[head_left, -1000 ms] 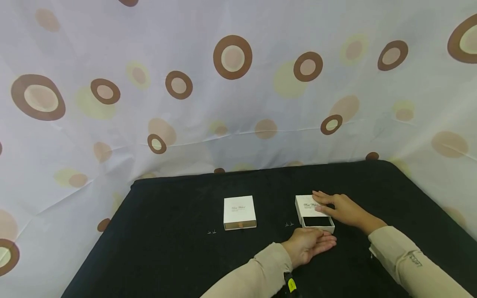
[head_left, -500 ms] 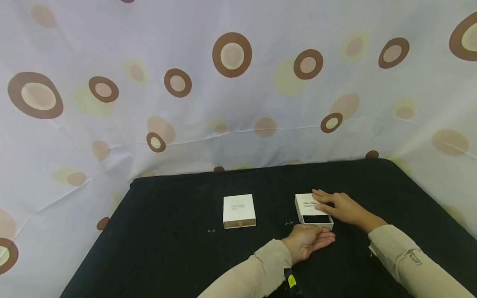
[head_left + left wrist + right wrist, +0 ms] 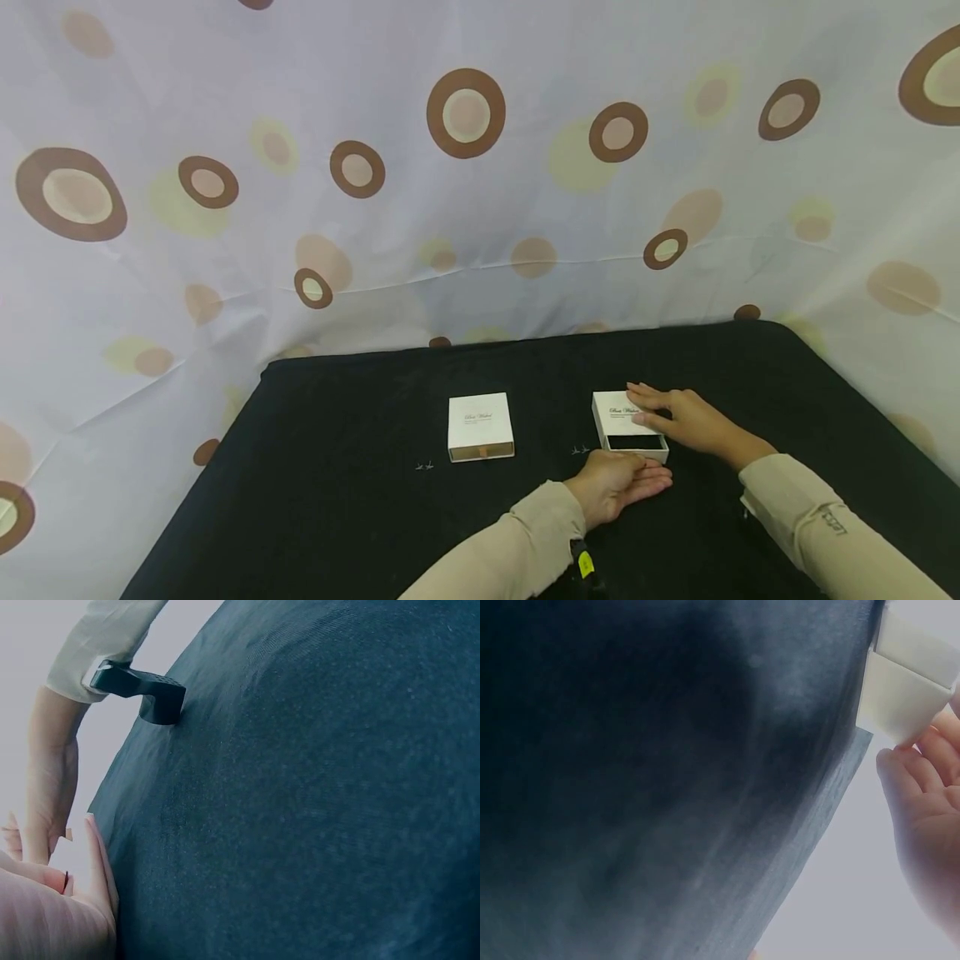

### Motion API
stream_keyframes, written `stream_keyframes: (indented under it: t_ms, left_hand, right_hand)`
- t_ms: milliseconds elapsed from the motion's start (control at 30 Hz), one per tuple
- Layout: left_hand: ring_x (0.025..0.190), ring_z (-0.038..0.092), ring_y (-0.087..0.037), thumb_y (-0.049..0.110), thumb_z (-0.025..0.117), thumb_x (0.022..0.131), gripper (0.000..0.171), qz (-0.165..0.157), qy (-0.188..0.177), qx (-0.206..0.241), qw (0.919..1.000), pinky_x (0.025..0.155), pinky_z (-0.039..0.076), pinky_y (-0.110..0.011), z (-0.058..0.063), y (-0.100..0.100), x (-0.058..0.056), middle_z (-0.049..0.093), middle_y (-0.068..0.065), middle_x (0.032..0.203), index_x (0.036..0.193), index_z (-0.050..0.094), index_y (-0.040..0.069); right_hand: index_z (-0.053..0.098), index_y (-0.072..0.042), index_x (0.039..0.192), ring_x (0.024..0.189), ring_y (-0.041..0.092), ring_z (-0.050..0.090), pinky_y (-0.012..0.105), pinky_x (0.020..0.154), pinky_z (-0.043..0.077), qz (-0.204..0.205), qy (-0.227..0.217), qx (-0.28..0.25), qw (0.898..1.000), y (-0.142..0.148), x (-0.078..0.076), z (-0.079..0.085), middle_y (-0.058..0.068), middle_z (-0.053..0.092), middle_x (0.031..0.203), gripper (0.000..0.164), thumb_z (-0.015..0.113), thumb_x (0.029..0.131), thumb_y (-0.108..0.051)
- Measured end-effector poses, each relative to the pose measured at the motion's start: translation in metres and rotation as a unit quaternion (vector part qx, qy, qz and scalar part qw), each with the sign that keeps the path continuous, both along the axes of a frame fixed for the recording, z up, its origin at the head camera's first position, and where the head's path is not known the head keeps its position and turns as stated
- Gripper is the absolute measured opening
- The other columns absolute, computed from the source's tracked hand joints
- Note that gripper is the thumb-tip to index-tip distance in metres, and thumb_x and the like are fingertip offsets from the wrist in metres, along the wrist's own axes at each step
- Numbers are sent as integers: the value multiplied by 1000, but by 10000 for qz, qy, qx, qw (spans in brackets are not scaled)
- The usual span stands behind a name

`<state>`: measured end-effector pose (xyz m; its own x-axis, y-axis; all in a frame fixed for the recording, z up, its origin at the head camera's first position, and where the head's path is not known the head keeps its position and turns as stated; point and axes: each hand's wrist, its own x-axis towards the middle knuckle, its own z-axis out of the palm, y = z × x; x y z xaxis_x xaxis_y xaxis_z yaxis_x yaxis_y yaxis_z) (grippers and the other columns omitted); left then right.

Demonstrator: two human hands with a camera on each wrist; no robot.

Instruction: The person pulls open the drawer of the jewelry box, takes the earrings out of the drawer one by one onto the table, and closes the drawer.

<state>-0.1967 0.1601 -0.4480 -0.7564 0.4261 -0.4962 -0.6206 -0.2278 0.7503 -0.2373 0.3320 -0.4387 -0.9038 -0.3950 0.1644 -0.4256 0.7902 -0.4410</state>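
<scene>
A white drawer box (image 3: 611, 409) with printed lettering on top stands at the right of the black table. Its drawer (image 3: 660, 457) is partly out toward me and shows a black inside. My left hand (image 3: 617, 486) is at the drawer front, palm turned up, most fingers straight; the right wrist view shows its fingertips at the white front. The thumb's exact contact is hidden. My right hand (image 3: 686, 419) rests on the box top with its fingers extended. A second white box (image 3: 481, 422), its drawer in, stands to the left.
Tiny thin silvery pieces lie in two pairs on the black cloth: one pair (image 3: 424, 466) left of the second box, the other pair (image 3: 581, 450) just left of the drawer box. A white patterned curtain (image 3: 480, 208) hangs behind the table.
The drawer has slid slightly inward, and my left hand has moved a little with it, away from me. My right hand has stayed on the box top.
</scene>
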Motion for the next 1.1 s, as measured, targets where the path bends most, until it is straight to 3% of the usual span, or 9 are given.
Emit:
stream_keyframes:
  t_ms: [233, 1100]
  left_hand:
    - [96, 68, -28, -1, 45, 98, 23, -49, 130, -59, 9999, 85, 54, -33, -1, -1, -1, 70, -23, 96, 101, 66, -11]
    - [97, 68, -28, 1, 46, 99, 23, 21, 72, -13, 10000, 86, 54, -33, -2, 0, -4, 70, -21, 94, 100, 65, -10]
  right_hand:
    - [51, 3, 133, 129, 42, 41, 61, 101, 35, 33, -45, -14, 10000, -1, 2, 4, 21, 42, 142, 50, 60, 94, -27]
    - [52, 4, 132, 129, 43, 41, 61, 101, 35, 106, -37, -7, 9999, -3, 4, 6, 23, 43, 142, 49, 60, 94, -27]
